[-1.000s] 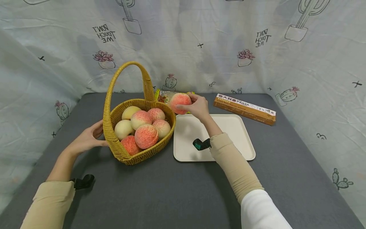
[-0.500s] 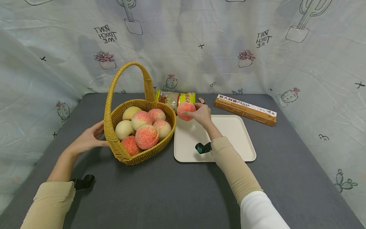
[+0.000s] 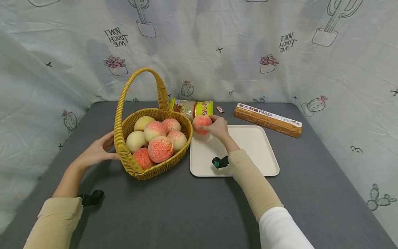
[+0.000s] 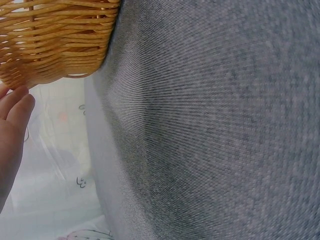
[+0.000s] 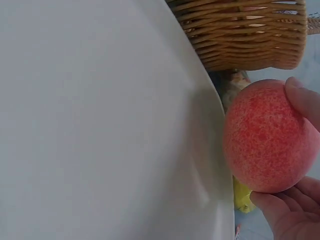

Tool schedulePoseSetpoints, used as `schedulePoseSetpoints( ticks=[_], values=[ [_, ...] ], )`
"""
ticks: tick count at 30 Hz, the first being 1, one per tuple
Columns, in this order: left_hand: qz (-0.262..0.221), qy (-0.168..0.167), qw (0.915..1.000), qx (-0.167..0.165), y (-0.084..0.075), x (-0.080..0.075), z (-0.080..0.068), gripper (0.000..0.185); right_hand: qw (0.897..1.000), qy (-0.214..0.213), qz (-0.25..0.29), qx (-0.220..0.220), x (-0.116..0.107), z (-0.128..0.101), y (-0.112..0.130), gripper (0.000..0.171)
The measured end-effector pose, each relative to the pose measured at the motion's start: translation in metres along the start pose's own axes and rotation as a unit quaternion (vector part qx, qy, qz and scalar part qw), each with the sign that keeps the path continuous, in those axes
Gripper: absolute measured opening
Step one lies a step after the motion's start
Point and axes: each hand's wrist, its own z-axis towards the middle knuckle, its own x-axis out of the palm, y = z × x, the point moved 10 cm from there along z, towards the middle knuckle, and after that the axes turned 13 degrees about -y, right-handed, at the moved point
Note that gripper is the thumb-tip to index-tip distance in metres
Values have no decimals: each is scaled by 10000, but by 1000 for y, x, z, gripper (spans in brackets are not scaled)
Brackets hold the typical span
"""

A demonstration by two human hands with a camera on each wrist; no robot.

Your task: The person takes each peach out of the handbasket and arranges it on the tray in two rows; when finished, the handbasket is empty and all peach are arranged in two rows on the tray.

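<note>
A red-speckled peach is held between the thumb and fingers of my right hand, low over the far left corner of a cream tray. In the right wrist view, the peach hangs over the tray's edge. To the left stands a yellow wicker basket with a tall hoop handle, filled with several pale and red peaches. My left hand rests against the basket's left side, thumb and fingers spread apart. In the left wrist view, its fingertips touch the wicker basket.
Behind the tray lie a yellow and clear food packet and a small red wrapped piece. A brown pasta box lies at the back right on the grey table. Patterned cloth hangs around the back and sides.
My right hand has carried the peach away from in front of the packet, toward the near side and lower over the tray's far left corner. The left hand stays at the basket.
</note>
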Motion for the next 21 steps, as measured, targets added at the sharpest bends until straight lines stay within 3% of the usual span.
schedulePoseSetpoints(
  ticks=[13,21],
  values=[
    [70,-17,10000,-20,-1,1,0,106,9976,176,-512,-435,15,-1,1,70],
    [30,0,10000,-30,0,0,0,106,9968,465,-558,-341,16,1,0,76]
  ],
)
